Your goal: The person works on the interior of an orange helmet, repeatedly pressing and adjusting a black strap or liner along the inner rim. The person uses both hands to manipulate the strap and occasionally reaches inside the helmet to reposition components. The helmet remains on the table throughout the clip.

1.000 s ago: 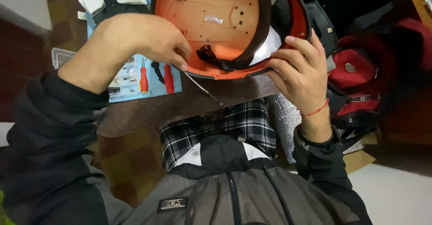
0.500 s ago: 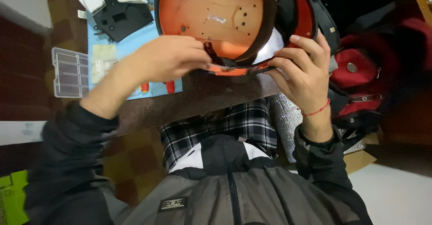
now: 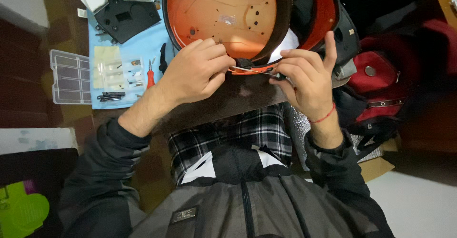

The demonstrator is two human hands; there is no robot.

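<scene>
The orange dish-shaped shell (image 3: 223, 14) lies hollow side up at the table's near edge, exposing its lower rim. The left hand (image 3: 197, 71) pinches closed on that rim to steady it. The right hand (image 3: 304, 78) grips a thin metal tool (image 3: 252, 70) against the same rim, index finger raised.

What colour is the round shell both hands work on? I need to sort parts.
Orange inside, with a dark rim, seen in the head view.

A clear parts box (image 3: 70, 77) and black panel (image 3: 126, 15) at ten o'clock on a blue mat (image 3: 143, 47); red bag (image 3: 383, 88) at three.
</scene>
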